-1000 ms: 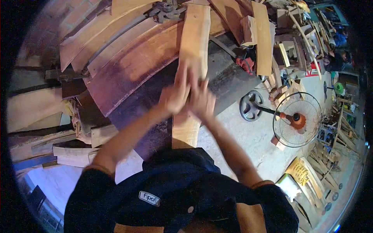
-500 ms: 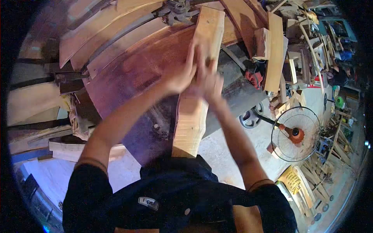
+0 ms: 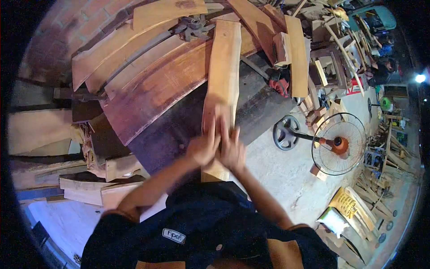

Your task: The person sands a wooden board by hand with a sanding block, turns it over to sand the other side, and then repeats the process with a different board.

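A long pale wooden board (image 3: 224, 62) runs lengthwise away from my body across the dark worktable. Both hands are side by side over its near part. My left hand (image 3: 204, 148) is closed, with a forefinger stretched forward along the board. My right hand (image 3: 232, 153) mirrors it on the right, its fingers partly curled and a forefinger also pointing ahead. A small dark thing shows between the hands, mostly covered by them and blurred, so its kind cannot be made out.
Reddish planks (image 3: 156, 80) lie across the dark worktable (image 3: 264, 101). A toothed metal part (image 3: 193, 28) and a red tool (image 3: 278, 85) rest farther back. At the right stand a handwheel (image 3: 286, 132) and a fan (image 3: 339, 144). Wood pieces (image 3: 80, 188) are stacked at the left.
Both hands have moved back along the board toward my body, staying together. The view has shifted, and the board's far part now shows uncovered.
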`<move>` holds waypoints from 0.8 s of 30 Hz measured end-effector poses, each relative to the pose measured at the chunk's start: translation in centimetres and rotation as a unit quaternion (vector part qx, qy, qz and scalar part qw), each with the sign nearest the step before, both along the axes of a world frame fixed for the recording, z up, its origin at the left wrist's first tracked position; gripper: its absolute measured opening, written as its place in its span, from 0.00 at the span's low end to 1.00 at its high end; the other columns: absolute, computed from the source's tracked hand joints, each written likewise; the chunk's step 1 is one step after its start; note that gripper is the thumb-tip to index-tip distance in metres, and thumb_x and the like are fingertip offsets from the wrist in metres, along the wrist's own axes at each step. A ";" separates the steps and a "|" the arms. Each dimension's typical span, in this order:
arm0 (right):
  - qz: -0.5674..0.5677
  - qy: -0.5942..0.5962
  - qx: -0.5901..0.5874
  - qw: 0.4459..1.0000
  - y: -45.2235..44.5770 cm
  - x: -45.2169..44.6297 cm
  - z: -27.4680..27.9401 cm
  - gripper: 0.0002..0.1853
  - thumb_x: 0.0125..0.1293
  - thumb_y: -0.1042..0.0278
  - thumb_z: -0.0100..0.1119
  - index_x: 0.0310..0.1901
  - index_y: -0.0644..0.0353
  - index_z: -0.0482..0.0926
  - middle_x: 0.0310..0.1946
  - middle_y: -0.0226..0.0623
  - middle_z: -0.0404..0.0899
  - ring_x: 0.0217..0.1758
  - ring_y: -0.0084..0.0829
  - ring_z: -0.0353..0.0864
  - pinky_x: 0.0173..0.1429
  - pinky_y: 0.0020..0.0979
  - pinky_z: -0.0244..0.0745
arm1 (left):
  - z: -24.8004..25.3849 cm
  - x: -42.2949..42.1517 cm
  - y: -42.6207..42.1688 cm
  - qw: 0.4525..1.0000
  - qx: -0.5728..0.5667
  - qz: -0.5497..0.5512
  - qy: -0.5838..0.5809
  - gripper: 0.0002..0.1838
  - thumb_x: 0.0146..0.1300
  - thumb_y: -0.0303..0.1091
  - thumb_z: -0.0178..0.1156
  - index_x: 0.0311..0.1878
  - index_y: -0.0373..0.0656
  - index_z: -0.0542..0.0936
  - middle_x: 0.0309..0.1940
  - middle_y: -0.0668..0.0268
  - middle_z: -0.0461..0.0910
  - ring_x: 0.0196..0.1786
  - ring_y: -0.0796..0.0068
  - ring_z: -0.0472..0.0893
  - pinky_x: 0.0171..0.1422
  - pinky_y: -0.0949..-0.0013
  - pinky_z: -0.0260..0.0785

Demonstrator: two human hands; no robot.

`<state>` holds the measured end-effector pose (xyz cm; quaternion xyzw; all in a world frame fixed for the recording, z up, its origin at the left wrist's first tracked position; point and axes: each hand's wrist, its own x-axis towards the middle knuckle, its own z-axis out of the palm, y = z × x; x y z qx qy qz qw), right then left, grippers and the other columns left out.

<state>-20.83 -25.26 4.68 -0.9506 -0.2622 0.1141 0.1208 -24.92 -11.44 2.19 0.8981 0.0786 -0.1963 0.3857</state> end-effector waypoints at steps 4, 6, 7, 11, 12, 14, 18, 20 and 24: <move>0.020 0.068 -0.002 0.997 -2.7 -4.2 0.6 0.45 0.58 0.60 0.58 0.77 0.45 0.48 0.50 0.60 0.71 0.31 0.50 0.84 0.25 0.44 0.80 | 3.0 -4.6 -2.6 0.999 -0.034 0.031 -0.027 0.45 0.69 0.46 0.50 0.75 0.30 0.39 0.73 0.35 0.50 0.28 0.43 0.83 0.29 0.49 0.77; 0.019 0.085 -0.017 0.996 -2.3 -2.7 0.0 0.48 0.56 0.62 0.59 0.78 0.45 0.46 0.51 0.60 0.68 0.29 0.54 0.83 0.27 0.47 0.80 | 2.9 -3.1 -1.9 0.999 0.009 -0.024 0.019 0.45 0.68 0.46 0.51 0.75 0.27 0.39 0.71 0.32 0.52 0.31 0.46 0.84 0.30 0.51 0.77; 0.012 0.107 -0.048 0.993 -1.4 -0.2 -0.2 0.50 0.54 0.64 0.58 0.78 0.45 0.43 0.54 0.63 0.66 0.29 0.58 0.81 0.29 0.50 0.81 | 2.0 -0.5 -0.8 0.998 0.026 -0.053 0.009 0.45 0.68 0.45 0.51 0.74 0.26 0.39 0.70 0.31 0.54 0.33 0.46 0.84 0.31 0.51 0.78; -0.003 -0.010 -0.044 0.999 4.8 14.7 0.0 0.46 0.63 0.61 0.54 0.78 0.46 0.39 0.62 0.72 0.61 0.32 0.57 0.83 0.32 0.51 0.80 | 2.6 15.1 4.6 0.998 0.005 0.013 -0.055 0.40 0.72 0.47 0.44 0.77 0.36 0.41 0.48 0.33 0.77 0.38 0.41 0.83 0.41 0.45 0.78; -0.010 -0.031 0.004 0.999 6.2 18.4 0.5 0.49 0.61 0.56 0.57 0.78 0.43 0.37 0.63 0.73 0.60 0.35 0.60 0.83 0.35 0.52 0.81 | -4.7 20.4 4.3 0.951 0.080 0.080 -0.287 0.38 0.72 0.46 0.44 0.77 0.39 0.42 0.48 0.32 0.77 0.40 0.42 0.83 0.44 0.44 0.77; -0.036 -0.054 0.008 0.998 9.1 26.0 0.0 0.56 0.53 0.48 0.63 0.78 0.35 0.35 0.67 0.73 0.56 0.43 0.64 0.83 0.44 0.53 0.81 | -1.9 28.2 7.8 0.943 0.071 0.064 -0.319 0.34 0.70 0.37 0.47 0.75 0.35 0.50 0.68 0.31 0.59 0.70 0.36 0.62 0.75 0.47 0.55; -0.047 -0.060 0.017 0.997 11.8 34.0 -0.9 0.62 0.49 0.41 0.69 0.77 0.33 0.35 0.69 0.63 0.57 0.55 0.65 0.77 0.57 0.55 0.76 | -3.1 38.3 10.6 0.978 0.088 0.062 -0.179 0.35 0.70 0.39 0.48 0.75 0.36 0.51 0.70 0.39 0.58 0.71 0.43 0.61 0.74 0.50 0.54; -0.007 -0.096 -0.013 0.995 10.9 34.4 -2.3 0.72 0.36 0.37 0.77 0.78 0.39 0.33 0.71 0.69 0.51 0.61 0.62 0.75 0.58 0.52 0.76 | -1.3 36.2 10.2 0.890 0.137 0.056 -0.432 0.32 0.68 0.37 0.50 0.72 0.34 0.58 0.57 0.36 0.74 0.59 0.37 0.73 0.62 0.43 0.65; -0.058 -0.060 0.020 0.996 5.4 24.0 -0.1 0.40 0.70 0.44 0.44 0.78 0.39 0.39 0.63 0.66 0.63 0.46 0.65 0.81 0.44 0.56 0.79 | 0.5 19.1 5.3 0.920 0.047 0.134 -0.366 0.31 0.73 0.48 0.48 0.76 0.52 0.57 0.66 0.48 0.67 0.58 0.42 0.75 0.61 0.46 0.67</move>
